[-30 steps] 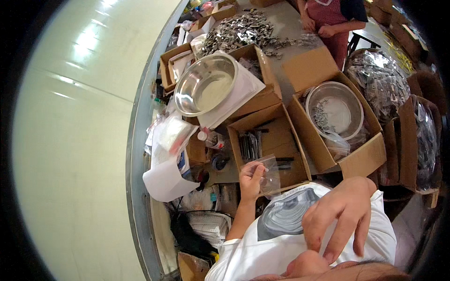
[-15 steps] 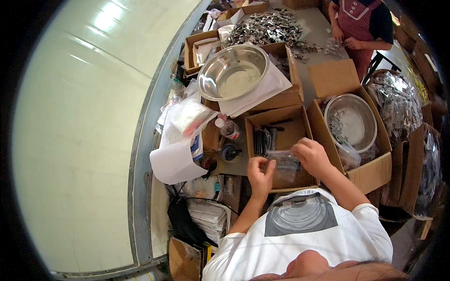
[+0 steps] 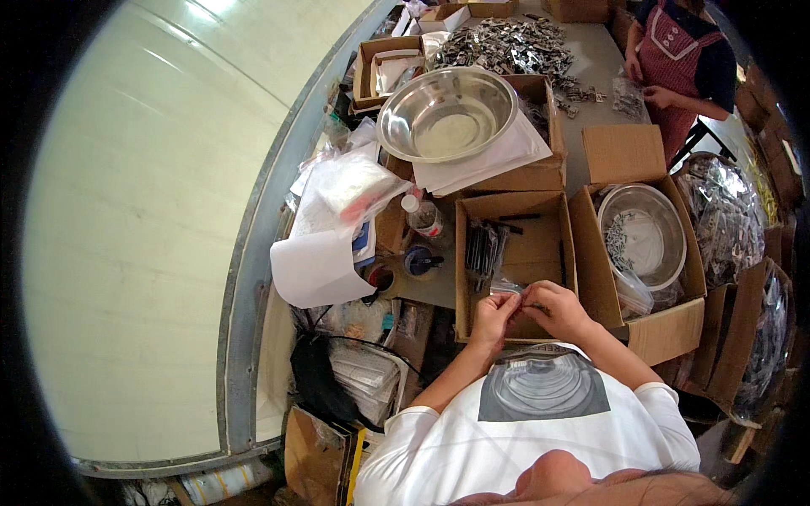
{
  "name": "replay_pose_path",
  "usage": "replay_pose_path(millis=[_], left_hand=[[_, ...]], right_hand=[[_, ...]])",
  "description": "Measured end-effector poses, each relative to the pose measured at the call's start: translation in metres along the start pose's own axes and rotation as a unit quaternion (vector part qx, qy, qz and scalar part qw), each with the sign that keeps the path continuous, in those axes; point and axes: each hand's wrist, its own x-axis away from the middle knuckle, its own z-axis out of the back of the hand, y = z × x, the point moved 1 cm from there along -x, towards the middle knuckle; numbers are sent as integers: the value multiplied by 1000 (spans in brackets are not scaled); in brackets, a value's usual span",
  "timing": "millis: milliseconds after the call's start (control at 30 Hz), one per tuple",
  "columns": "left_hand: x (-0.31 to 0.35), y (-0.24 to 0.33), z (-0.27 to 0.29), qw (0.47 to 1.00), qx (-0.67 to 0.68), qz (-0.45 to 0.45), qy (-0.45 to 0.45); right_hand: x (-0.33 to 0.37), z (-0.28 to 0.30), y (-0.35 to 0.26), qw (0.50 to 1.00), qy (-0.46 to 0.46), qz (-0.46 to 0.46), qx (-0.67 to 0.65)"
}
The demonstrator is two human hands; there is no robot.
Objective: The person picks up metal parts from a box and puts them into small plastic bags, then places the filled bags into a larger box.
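My left hand (image 3: 494,320) pinches a small clear plastic zip bag (image 3: 504,287) over the near edge of an open cardboard box (image 3: 540,244). Close against it, my right hand (image 3: 553,310) has its thumb and fingers closed at the bag's edge; the fingers cover most of the bag there. Inside the box, several thin black pieces in clear wrapping (image 3: 483,250) lie along the left side. A loose black strip (image 3: 517,217) rests near the box's far wall.
To the right, another box holds a metal bowl (image 3: 666,207) with small metal parts. A large steel basin (image 3: 422,139) sits on papers ahead. Left of my box stand a plastic bottle (image 3: 426,221) and a dark blue jar (image 3: 419,261). A co-worker (image 3: 679,63) stands at far right.
My right hand has come down and left to meet my left hand, and the bag is now mostly behind my fingers. The whole view has shifted slightly.
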Motion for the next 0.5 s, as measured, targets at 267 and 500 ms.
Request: replay_pose_path(millis=[267, 500], left_hand=[[11, 20, -14, 898, -371, -237, 7], [12, 12, -26, 876, -408, -246, 71]], right_hand=[[-2, 3, 3, 995, -28, -93, -26], [-3, -13, 10, 990, 30, -3, 135]])
